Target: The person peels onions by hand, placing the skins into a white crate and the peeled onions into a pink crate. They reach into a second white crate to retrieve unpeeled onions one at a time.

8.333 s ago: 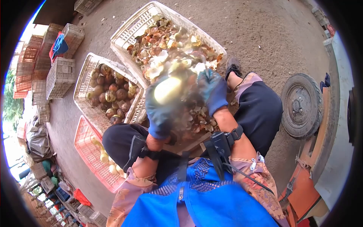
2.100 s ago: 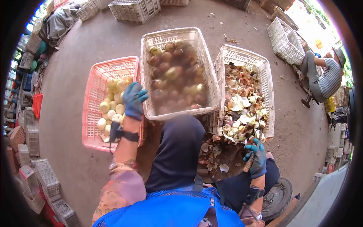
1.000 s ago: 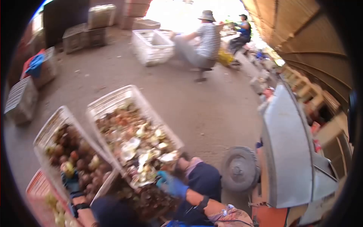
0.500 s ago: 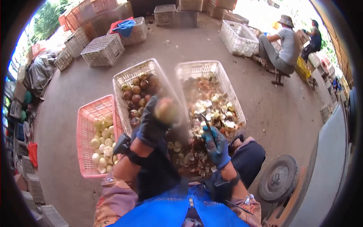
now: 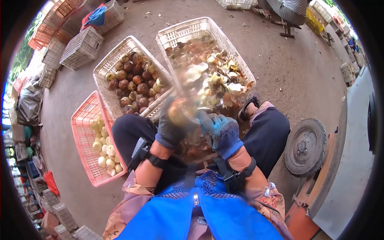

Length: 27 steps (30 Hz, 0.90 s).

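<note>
My left hand (image 5: pixel 170 127), in a dark glove, is closed around an onion (image 5: pixel 180 112) with brownish skin, blurred by motion. Close beside it, my right hand (image 5: pixel 221 134) in a blue-stained glove grips a small knife, its blade smeared near the onion. Unpeeled onions (image 5: pixel 134 82) fill part of the white crate (image 5: pixel 105 60) ahead on the left. Under and beyond my hands, the other white crate (image 5: pixel 240 56) holds peels and skins (image 5: pixel 218 80). Pale peeled onions (image 5: pixel 106 150) lie in the pink crate (image 5: pixel 82 150) at my left.
A wheel (image 5: pixel 306 147) and a pale panel (image 5: pixel 346 160) stand at my right. Stacked crates (image 5: pixel 82 48) line the left side. At the top right a person (image 5: pixel 289 10) sits on a low stool (image 5: pixel 287 30).
My view has tilted down. The left hand has brought the onion back towards me, and the right hand has come up against it with the knife.
</note>
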### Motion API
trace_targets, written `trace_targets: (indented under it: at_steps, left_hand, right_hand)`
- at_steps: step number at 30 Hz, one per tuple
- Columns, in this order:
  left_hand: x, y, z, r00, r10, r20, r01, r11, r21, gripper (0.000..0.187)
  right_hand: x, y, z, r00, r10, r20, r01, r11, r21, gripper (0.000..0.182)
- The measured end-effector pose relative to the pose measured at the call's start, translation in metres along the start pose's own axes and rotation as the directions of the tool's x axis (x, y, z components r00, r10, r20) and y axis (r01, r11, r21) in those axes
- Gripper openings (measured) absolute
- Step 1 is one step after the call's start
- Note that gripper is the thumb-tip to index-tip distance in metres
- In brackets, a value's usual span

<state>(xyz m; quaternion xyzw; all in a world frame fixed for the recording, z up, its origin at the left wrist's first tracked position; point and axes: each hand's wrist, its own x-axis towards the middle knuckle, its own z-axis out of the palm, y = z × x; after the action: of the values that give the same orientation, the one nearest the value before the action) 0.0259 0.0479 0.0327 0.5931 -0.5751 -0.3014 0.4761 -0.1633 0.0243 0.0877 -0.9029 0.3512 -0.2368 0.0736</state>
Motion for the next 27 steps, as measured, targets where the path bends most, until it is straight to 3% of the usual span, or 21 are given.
trace_targets:
  at_steps: [1,2,3,4,5,7,10,11,12,13,16,20,22,23,25,27]
  left_hand:
    - [0.003,0.005,0.0,1.0,-0.006,0.012,0.006,1.0,-0.003,0.051]
    - [0.006,0.011,-0.003,0.983,-0.151,0.107,0.183,0.877,-0.444,0.053]
    - [0.007,0.015,-0.005,0.938,-0.239,0.25,0.342,0.543,-0.767,0.054]
    - [0.009,0.014,-0.008,0.879,-0.248,0.407,0.438,0.082,-0.895,0.056]
    - [0.009,0.009,-0.009,0.878,-0.252,0.407,0.438,0.081,-0.895,0.056]
    - [0.007,-0.005,-0.01,0.842,-0.376,0.387,0.399,-0.049,-0.916,0.052]
    - [0.009,0.015,-0.013,0.862,-0.31,0.401,0.372,-0.15,-0.916,0.047]
    - [0.008,0.01,-0.012,0.862,-0.311,0.4,0.372,-0.15,-0.916,0.047]
    - [0.005,-0.003,-0.009,0.897,-0.369,0.244,0.374,0.335,-0.865,0.045]
    - [0.002,-0.015,-0.007,0.934,-0.347,0.08,0.325,0.737,-0.592,0.044]
    - [-0.004,-0.043,0.005,0.913,-0.407,0.024,0.297,0.625,-0.722,0.04]
    - [-0.003,-0.022,0.008,0.901,-0.434,0.003,0.265,0.543,-0.797,0.037]
    - [-0.006,-0.038,0.006,0.981,-0.184,-0.056,0.126,0.833,-0.539,0.034]
    - [-0.004,-0.037,0.003,0.981,-0.187,-0.059,0.127,0.833,-0.538,0.034]
    - [0.002,-0.032,-0.001,0.896,-0.442,0.048,0.324,0.575,-0.751,0.033]
    - [0.003,-0.027,-0.004,0.901,-0.431,0.048,0.313,0.57,-0.76,0.033]
  right_hand:
    - [0.0,0.003,0.0,1.0,-0.003,0.016,0.003,1.0,-0.009,0.046]
    - [-0.001,0.004,0.001,0.999,-0.007,0.032,0.008,1.0,-0.017,0.047]
    - [-0.002,0.006,0.001,0.999,0.0,0.037,0.001,1.0,-0.015,0.047]
    - [-0.004,0.009,0.002,0.997,-0.017,0.073,0.02,0.999,-0.041,0.049]
    - [-0.005,0.009,0.002,0.993,-0.036,0.11,0.044,0.997,-0.066,0.051]
    - [-0.005,0.008,0.0,0.991,-0.05,0.127,0.056,0.998,-0.04,0.051]
    - [-0.005,0.008,-0.002,0.99,-0.081,0.117,0.082,0.997,-0.007,0.049]
    - [-0.005,0.008,-0.001,0.991,-0.1,0.091,0.1,0.995,0.005,0.047]
    - [-0.005,0.008,0.0,0.991,-0.102,0.092,0.102,0.995,0.008,0.047]
    - [-0.006,0.007,0.002,0.99,-0.115,0.087,0.116,0.993,-0.004,0.045]
    - [-0.003,0.005,0.001,0.986,-0.113,0.123,0.112,0.994,0.011,0.045]
    - [-0.006,0.009,0.006,0.977,-0.087,0.195,0.079,0.996,0.045,0.046]
    - [-0.007,0.007,0.005,0.977,-0.08,0.199,0.077,0.997,0.023,0.046]
    - [-0.006,0.005,0.005,0.977,-0.073,0.2,0.074,0.997,0.0,0.046]
    - [-0.004,0.002,0.004,0.98,-0.071,0.187,0.08,0.996,-0.038,0.046]
    - [-0.002,0.0,0.001,0.983,-0.07,0.171,0.084,0.994,-0.077,0.046]
